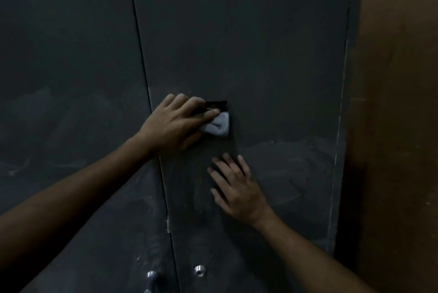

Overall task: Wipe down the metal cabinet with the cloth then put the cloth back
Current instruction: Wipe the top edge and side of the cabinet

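Two hands working: left hand (176,122) pressing cloth (216,124) onto cabinet (260,55) to scrub; right hand (233,183) below, flat-fingered, bracing door.

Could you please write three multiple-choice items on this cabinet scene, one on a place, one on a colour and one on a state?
1. Where is the cloth?
A. On the floor
B. Under the left hand, against the right door
C. On the lock fittings

2. What colour is the cloth?
A. Red
B. Green
C. Light grey-white

3. How does the right hand lie?
A. Flat on the door, fingers straight
B. Gripping the cloth
C. Clenched in a fist

Answers: B, the left hand presses it there; C, it shows pale against the dark metal cabinet; A, its fingers spread on the panel.
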The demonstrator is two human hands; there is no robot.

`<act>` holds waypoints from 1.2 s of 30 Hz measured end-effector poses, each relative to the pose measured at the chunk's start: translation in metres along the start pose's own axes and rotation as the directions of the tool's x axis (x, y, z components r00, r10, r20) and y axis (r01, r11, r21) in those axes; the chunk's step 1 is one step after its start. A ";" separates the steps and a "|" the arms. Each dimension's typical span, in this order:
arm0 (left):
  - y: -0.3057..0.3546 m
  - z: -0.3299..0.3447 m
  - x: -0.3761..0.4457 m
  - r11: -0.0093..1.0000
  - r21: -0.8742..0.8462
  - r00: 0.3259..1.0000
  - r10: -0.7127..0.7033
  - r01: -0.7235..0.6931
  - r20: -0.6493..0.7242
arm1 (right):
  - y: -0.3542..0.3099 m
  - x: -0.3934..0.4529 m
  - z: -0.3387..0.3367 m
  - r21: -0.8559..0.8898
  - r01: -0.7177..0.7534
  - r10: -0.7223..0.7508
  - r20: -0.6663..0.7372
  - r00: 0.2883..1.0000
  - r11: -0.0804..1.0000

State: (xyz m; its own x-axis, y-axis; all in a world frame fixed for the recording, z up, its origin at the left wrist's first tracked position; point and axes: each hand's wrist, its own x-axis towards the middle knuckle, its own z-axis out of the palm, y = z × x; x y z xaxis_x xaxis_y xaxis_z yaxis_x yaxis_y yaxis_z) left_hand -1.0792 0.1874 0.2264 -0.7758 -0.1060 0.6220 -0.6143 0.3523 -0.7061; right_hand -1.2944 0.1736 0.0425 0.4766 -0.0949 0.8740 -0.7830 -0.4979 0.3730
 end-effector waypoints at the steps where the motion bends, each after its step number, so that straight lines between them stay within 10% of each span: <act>1: -0.010 -0.004 -0.004 1.000 0.018 1.000 0.022 -0.022 -0.006 | 0.001 -0.001 0.004 -0.023 0.000 0.000 -0.012 1.000 1.000; 7: -0.018 -0.008 -0.022 0.930 -0.019 0.916 -0.365 0.367 -0.166 | -0.004 -0.003 0.019 -0.082 -0.021 0.015 -0.079 0.997 0.996; 13: -0.027 -0.007 -0.029 0.996 0.063 0.998 0.066 -0.065 -0.014 | -0.019 -0.001 0.024 -0.052 -0.109 0.104 -0.083 0.991 0.993; 18: -0.027 -0.012 -0.043 0.955 0.018 0.946 -0.290 0.296 -0.145 | -0.032 0.000 0.026 -0.051 -0.171 0.166 -0.086 0.982 0.984; 23: -0.035 -0.012 -0.050 0.995 0.067 0.997 0.074 -0.073 -0.003 | -0.042 0.004 0.023 -0.049 -0.228 0.224 -0.078 0.971 0.972; 28: -0.046 -0.020 -0.050 0.910 0.025 0.895 -0.402 0.414 -0.194 | -0.055 0.007 0.025 -0.019 -0.307 0.305 -0.074 0.949 0.951; 33: -0.036 -0.012 -0.062 0.986 0.048 0.987 0.159 -0.160 0.020 | -0.060 0.008 0.025 -0.008 -0.330 0.328 -0.072 0.942 0.944; 36: -0.061 -0.019 -0.063 0.995 0.080 0.992 -0.052 0.062 -0.112 | -0.057 0.007 0.026 -0.014 -0.312 0.311 -0.076 0.948 0.950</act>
State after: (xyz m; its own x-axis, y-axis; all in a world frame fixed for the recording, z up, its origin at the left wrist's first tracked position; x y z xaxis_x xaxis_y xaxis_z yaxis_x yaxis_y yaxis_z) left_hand -0.9905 0.1905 0.2371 -0.7214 -0.0194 0.6922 -0.6706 0.2691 -0.6913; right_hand -1.2359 0.1794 0.0192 0.1782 -0.1791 0.9676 -0.8983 -0.4310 0.0857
